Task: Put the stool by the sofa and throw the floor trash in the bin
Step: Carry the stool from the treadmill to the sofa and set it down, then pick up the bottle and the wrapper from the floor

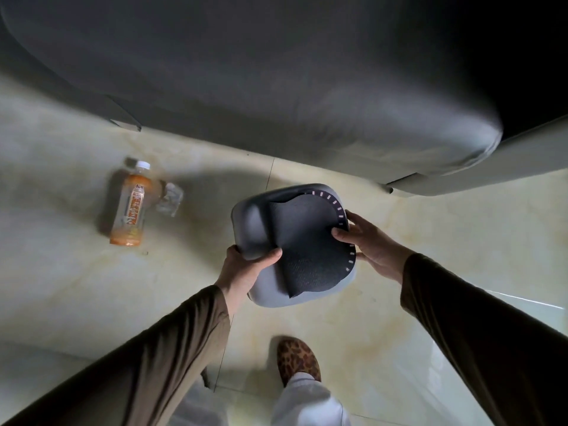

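The stool (293,244), seen from above near the middle of the frame, is held by both hands over the tiled floor (430,241). The left hand (246,269) is closed on its lower left edge with the thumb lying on top of the seat. The right hand (373,241) grips the right edge, fingers curled onto the dark textured pad. The sofa (276,72) fills the upper part of the frame, so the stool is already near it but, I think, not yet set down; its legs are hidden under the seat.

The main risk is the grip: both hands hold only the smooth rim, and the dark pad looks partly loose at its edge, so a thumb pressing there may slide. If the stool tilts, a leg may land first and scrape the tile.

A second risk lies at the left of the frame: an orange drink bottle (130,207) lies on the floor, with a crumpled clear wrapper (170,198) just beside it. A step to the left could roll the bottle underfoot. The slippered foot (296,358) at the bottom is well apart from both.

No bin is visible here.
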Motion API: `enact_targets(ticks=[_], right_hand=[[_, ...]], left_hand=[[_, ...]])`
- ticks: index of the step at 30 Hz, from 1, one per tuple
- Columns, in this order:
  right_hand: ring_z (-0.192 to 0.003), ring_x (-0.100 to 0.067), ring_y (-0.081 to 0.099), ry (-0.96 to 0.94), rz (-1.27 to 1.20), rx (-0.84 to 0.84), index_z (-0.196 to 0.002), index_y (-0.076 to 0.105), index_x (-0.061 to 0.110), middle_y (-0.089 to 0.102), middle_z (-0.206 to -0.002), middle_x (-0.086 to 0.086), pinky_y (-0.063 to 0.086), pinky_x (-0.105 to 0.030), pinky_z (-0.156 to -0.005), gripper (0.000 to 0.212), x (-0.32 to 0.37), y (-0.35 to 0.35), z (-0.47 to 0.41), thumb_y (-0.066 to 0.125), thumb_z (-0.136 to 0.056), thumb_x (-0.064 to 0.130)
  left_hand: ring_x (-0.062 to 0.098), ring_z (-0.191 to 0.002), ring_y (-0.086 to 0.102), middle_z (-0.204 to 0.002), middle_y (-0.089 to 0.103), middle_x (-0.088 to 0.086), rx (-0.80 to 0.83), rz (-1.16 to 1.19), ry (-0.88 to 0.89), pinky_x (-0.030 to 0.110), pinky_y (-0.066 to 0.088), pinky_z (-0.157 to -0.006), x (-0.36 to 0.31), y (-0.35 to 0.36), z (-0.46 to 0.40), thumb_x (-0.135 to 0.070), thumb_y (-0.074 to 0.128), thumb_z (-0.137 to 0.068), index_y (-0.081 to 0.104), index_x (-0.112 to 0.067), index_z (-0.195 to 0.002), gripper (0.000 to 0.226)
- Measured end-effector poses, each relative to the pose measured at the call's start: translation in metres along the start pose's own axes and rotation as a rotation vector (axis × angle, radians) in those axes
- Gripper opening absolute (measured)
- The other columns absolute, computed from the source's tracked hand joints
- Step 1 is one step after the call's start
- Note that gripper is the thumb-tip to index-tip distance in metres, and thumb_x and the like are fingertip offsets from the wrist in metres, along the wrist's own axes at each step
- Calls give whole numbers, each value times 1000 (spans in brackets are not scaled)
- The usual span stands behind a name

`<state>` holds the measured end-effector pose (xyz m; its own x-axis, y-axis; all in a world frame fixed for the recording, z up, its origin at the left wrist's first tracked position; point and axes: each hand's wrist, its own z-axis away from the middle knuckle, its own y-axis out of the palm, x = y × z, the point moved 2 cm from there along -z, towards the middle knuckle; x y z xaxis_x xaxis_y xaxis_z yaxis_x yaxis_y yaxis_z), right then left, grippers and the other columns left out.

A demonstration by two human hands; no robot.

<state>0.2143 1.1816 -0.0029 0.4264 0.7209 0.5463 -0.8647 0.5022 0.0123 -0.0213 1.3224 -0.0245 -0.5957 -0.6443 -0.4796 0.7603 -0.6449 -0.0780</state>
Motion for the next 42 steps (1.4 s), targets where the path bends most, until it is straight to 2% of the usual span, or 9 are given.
enact_targets(ticks=[5,9,13,18,22,26,31,36,42], right_hand=[[-108,-6,64,-16,-44,-50,-141,54,26,68,-127,9,46,-27,-79,54,10,3,-24,70,-91,17],[-125,-20,57,-4,-63,-114,-147,49,29,63,-139,3,44,-34,-92,70,5,-1,-45,76,-83,18],[-125,-24,58,-19,-79,-151,-143,54,31,67,-133,2,45,-38,-99,64,5,-1,-53,74,-83,17],[-115,-21,58,-84,98,-400,-143,56,24,62,-133,2,46,-32,-86,59,20,16,-36,72,-87,19],[-117,-31,56,-520,547,-687,-127,69,18,67,-125,-6,44,-36,-96,40,54,68,5,67,-87,19],[-106,-19,62,-796,491,-516,-123,68,14,65,-114,-2,51,-30,-92,28,86,168,11,61,-95,15],[-86,-8,64,-605,333,-312,-120,68,12,65,-113,-2,57,-32,-85,28,86,278,-70,62,-93,12],[-113,-25,64,-302,377,-318,-128,63,15,62,-128,-6,49,-34,-98,38,72,325,-160,66,-92,23],[-113,-33,63,-292,521,-363,-134,56,14,54,-133,-9,50,-38,-91,43,69,353,-222,66,-93,22]], left_hand=[[16,-99,76,-113,80,5,8,-5,-16,22,54,-68,-6,6,-20,-30,94,-73,63,-9,-122,61],[21,-110,74,-122,76,6,4,4,-40,28,56,-77,-5,10,-30,-41,98,-61,56,-7,-129,87],[23,-121,66,-131,65,5,-34,-28,-49,43,54,-104,-9,10,-32,-58,93,-44,44,-13,-127,106],[26,-132,57,-144,56,4,-8,-218,19,47,49,-112,-24,-5,-21,-70,90,-49,48,-18,-144,117],[22,-150,35,-160,37,3,-27,-494,241,38,32,-122,-46,-56,0,-46,79,-84,33,-20,-160,93],[23,-141,44,-147,52,5,-131,-795,472,24,31,-112,-58,-142,-13,-27,74,-92,52,-13,-145,59],[39,-133,47,-142,55,18,-327,-1011,467,42,38,-111,-73,-233,-64,-20,75,-88,50,-8,-146,64],[39,-146,34,-156,38,19,-310,-1178,384,46,34,-118,-84,-266,-119,-24,73,-91,25,-10,-163,88],[41,-149,33,-162,34,23,-330,-1215,356,48,32,-119,-85,-266,-166,-40,68,-94,10,-12,-166,97]])
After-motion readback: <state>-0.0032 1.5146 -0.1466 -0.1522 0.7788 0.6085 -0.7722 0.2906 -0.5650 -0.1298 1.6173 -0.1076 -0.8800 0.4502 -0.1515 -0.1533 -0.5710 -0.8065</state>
